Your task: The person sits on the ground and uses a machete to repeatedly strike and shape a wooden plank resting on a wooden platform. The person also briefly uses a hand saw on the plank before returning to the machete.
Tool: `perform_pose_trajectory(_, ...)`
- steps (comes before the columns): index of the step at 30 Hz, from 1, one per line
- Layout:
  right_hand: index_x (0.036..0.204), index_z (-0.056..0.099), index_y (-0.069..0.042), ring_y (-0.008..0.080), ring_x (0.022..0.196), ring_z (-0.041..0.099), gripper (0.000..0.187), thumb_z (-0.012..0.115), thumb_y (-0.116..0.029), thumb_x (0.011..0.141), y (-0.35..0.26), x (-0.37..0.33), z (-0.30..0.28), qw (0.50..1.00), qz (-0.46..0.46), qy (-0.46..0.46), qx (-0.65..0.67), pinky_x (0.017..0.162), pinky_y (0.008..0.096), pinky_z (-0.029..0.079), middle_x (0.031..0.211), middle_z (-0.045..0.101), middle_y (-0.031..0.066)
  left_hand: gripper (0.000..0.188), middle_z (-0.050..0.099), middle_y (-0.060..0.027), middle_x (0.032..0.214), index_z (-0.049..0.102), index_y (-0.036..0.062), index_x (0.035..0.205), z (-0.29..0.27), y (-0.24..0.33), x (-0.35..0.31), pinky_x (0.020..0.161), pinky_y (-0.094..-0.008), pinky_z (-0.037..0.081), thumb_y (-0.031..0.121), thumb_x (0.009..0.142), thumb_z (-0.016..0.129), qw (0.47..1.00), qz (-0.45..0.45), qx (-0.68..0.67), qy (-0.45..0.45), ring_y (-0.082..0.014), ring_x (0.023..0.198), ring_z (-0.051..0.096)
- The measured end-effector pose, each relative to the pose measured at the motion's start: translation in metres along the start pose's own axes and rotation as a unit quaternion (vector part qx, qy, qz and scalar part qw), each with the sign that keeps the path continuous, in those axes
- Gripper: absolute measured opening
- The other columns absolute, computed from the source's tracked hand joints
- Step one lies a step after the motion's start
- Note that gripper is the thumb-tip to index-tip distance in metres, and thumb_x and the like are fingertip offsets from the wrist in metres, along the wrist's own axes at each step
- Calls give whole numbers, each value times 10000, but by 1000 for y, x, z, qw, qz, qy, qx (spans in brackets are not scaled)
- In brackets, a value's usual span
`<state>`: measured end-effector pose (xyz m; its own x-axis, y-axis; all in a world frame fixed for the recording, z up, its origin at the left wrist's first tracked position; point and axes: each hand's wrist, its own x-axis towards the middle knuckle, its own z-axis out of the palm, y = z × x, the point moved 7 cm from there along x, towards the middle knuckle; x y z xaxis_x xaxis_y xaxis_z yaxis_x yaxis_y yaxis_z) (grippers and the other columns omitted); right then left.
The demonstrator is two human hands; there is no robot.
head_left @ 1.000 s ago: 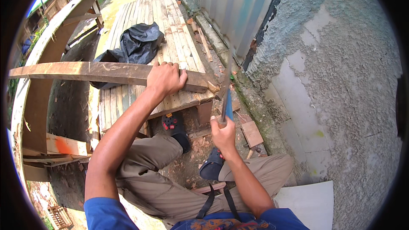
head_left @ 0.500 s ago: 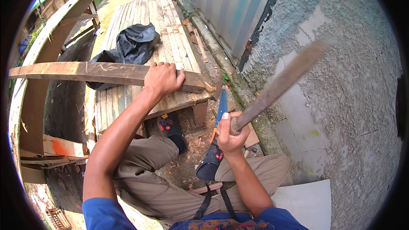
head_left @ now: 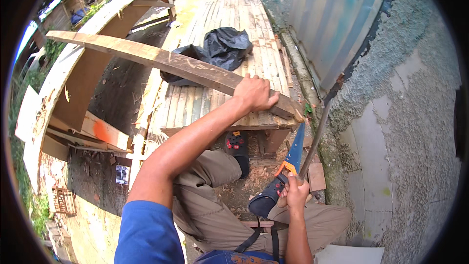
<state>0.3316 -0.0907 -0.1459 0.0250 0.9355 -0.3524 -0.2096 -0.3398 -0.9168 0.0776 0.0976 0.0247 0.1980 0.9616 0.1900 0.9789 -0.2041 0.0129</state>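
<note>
Pinning a long plank (head_left: 161,61) with the left hand (head_left: 254,93), palm down, fingers spread and curled over the far edge near the plank's right end. Plank lies slantwise across a slatted wooden platform (head_left: 195,102), right end at the platform's near right corner, left end jutting well past the left side. Left arm nearly straight, reaching forward from the shoulder over the bent knee.

Right hand (head_left: 294,196) low by the right knee, clenched around the bottom of a thin grey bar (head_left: 315,139) that rises tilted toward a rough wall (head_left: 400,117). Blue flat tool (head_left: 295,149) with an orange patch just beside that fist; cannot tell whether gripped too.

Judgement: keep weight pressed straight down over the platform's edge, not on the overhang, so nothing rocks; keep the bar clear of the left fingers.

1 black bag (head_left: 224,46) behind the plank.
</note>
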Motion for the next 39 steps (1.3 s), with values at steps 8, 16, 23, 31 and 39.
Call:
perform_pose_trajectory(8, 758, 435, -125, 118, 402, 414, 355, 621, -270, 1023, 17, -9, -12, 998, 31, 36, 46, 365, 305, 366, 570, 421, -4, 686, 715, -253, 810, 732, -38, 807, 3, 2, -18, 951, -512, 487, 585, 929, 472, 997, 43, -51, -30, -408, 843, 706)
perform_pose_trajectory(16, 772, 443, -120, 117, 417, 420, 333, 610, -254, 1027, 5, -20, -20, 998, 9, 20, 59, 382, 299, 367, 578, 419, -9, 541, 684, -239, 721, 735, 30, 783, -99, -69, -18, 753, -525, 550, 523, 864, 526, 995, -34, -29, 88, -438, 738, 685)
perform_pose_trajectory(23, 786, 477, -113, 109, 425, 429, 322, 628, -266, 1026, -6, -15, -18, 998, -9, 7, 70, 397, 290, 385, 587, 430, -12, 473, 692, -227, 807, 707, 53, 910, -157, -128, -37, 738, -516, 522, 470, 911, 486, 993, -45, -3, 106, -432, 789, 667)
perform_pose_trajectory(31, 842, 545, -37, 111, 433, 494, 275, 667, -228, 998, 4, -33, 32, 998, -15, -41, 51, 415, 284, 415, 575, 486, -4, 433, 694, -230, 835, 684, 23, 850, -111, -140, -55, 808, -516, 524, 410, 882, 491, 994, -36, 26, 102, -420, 840, 676)
perform_pose_trajectory(39, 941, 528, -35, 101, 424, 493, 236, 688, -203, 981, 26, -41, 58, 997, -39, -53, -47, 383, 276, 417, 596, 495, -3, 213, 591, -130, 826, 587, 44, 847, -36, -123, -106, 853, -411, 459, 255, 830, 559, 958, 85, 112, 250, -300, 852, 599)
